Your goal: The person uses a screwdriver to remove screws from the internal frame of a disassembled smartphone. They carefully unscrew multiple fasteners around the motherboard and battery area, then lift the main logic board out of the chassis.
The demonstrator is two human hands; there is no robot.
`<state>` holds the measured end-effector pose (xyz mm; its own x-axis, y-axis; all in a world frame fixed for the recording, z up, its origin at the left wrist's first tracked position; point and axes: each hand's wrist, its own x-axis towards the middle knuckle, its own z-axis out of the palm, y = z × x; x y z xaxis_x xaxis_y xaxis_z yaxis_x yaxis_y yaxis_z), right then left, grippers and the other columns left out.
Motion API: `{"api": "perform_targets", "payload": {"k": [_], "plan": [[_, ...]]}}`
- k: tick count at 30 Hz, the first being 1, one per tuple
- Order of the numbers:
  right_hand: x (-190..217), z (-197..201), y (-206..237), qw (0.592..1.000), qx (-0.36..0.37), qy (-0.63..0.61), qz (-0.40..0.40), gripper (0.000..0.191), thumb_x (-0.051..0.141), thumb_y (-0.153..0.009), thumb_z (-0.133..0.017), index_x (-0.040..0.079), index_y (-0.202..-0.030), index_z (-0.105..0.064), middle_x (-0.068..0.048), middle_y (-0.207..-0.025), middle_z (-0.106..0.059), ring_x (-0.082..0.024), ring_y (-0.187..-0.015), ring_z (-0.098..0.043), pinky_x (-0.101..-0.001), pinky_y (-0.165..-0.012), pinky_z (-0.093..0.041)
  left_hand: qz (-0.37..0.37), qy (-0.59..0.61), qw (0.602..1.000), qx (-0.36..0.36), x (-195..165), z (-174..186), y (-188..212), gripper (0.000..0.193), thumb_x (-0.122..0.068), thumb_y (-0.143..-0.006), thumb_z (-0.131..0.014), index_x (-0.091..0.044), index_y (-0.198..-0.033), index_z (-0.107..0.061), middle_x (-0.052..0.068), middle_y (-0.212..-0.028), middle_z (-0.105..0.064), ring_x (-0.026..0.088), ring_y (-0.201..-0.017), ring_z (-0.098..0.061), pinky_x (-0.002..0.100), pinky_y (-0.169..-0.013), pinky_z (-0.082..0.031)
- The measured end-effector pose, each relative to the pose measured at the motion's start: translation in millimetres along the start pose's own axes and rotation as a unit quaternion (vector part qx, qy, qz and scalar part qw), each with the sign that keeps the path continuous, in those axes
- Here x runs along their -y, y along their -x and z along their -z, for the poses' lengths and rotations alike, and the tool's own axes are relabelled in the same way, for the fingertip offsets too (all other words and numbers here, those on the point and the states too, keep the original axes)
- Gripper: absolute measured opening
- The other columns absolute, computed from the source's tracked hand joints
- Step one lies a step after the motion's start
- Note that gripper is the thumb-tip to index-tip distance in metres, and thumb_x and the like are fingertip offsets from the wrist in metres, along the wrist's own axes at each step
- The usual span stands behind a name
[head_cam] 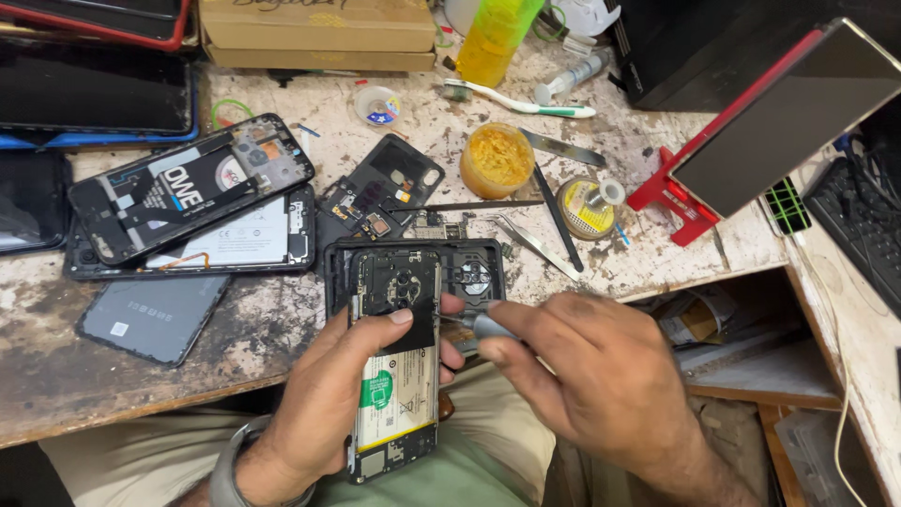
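Grey-handled screwdriver (488, 326) pinched in right hand (601, 376), tip on opened phone (395, 361) gripped by left hand (324, 399); unscrewing step, w/ next screw probably near 12 o'clock.

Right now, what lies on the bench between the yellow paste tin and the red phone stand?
In the head view, between the paste tin and the red stand lie a black spudger and a solder spool, both on the bench.

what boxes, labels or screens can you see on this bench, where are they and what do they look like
Cardboard box: top centre, flat, tan.
Dark-screened phone: right, tilted on a red stand.
Battery label: on the opened phone in the left hand, white, green and yellow.
Solder tin label: centre right, round, yellow.
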<state>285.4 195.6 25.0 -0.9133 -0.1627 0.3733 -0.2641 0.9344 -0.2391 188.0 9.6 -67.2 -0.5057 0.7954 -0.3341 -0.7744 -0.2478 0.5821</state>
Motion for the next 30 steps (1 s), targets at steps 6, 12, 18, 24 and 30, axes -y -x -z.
{"api": "perform_targets", "payload": {"k": [6,12,18,24,30], "plan": [[-7,25,-18,0.996,0.033,-0.042,0.077,0.037,0.007,-0.084,-0.071,-0.001,-0.119,-0.062,-0.016,-0.101,-0.068,-0.032,-0.087,-0.070,-0.0387,-0.073,-0.057,0.016,-0.024,1.000,0.005,-5,-7,-7,0.050,-0.031,-0.099,-0.045,0.005,-0.126,-0.068,0.018,-0.088,-0.075,0.022,-0.078,-0.071,0.033,-0.063,-0.061],[-8,26,-27,0.999,0.013,-0.014,0.050,0.032,0.008,-0.091,-0.073,0.001,-0.121,-0.062,-0.013,-0.098,-0.068,-0.028,-0.085,-0.069,-0.0378,-0.070,-0.055,-0.012,0.027,0.999,0.015,-15,-11,-12,0.071,-0.058,-0.103,-0.035,0.002,-0.124,-0.068,0.016,-0.086,-0.073,0.022,-0.076,-0.071,0.032,-0.065,-0.060],[-4,19,-27,1.000,0.014,-0.016,0.022,0.029,0.008,-0.094,-0.073,0.001,-0.120,-0.063,-0.011,-0.098,-0.069,-0.025,-0.087,-0.069,-0.0389,-0.075,-0.056,-0.065,0.065,0.996,0.005,-15,-16,-12,0.080,-0.066,-0.102,-0.026,0.002,-0.125,-0.061,0.013,-0.107,-0.073,0.023,-0.080,-0.071,0.036,-0.070,-0.062],[-5,16,-22,0.996,0.050,-0.013,-0.067,0.031,0.017,-0.092,-0.072,0.006,-0.120,-0.069,-0.005,-0.091,-0.072,-0.016,-0.079,-0.068,-0.0327,-0.066,-0.057,-0.058,0.087,0.994,0.036,-15,-14,-8,0.079,-0.064,-0.104,-0.028,0.001,-0.137,-0.061,0.014,-0.107,-0.071,0.023,-0.081,-0.071,0.037,-0.072,-0.061],[-5,13,-17,0.998,0.022,-0.034,-0.052,0.028,0.014,-0.089,-0.079,0.004,-0.114,-0.071,-0.005,-0.101,-0.072,-0.012,-0.078,-0.068,-0.0289,-0.065,-0.057,-0.051,0.118,0.990,0.060,-12,-8,-6,0.081,-0.064,-0.105,-0.026,0.002,-0.138,-0.060,0.016,-0.107,-0.071,0.024,-0.083,-0.071,0.036,-0.073,-0.061]]}}
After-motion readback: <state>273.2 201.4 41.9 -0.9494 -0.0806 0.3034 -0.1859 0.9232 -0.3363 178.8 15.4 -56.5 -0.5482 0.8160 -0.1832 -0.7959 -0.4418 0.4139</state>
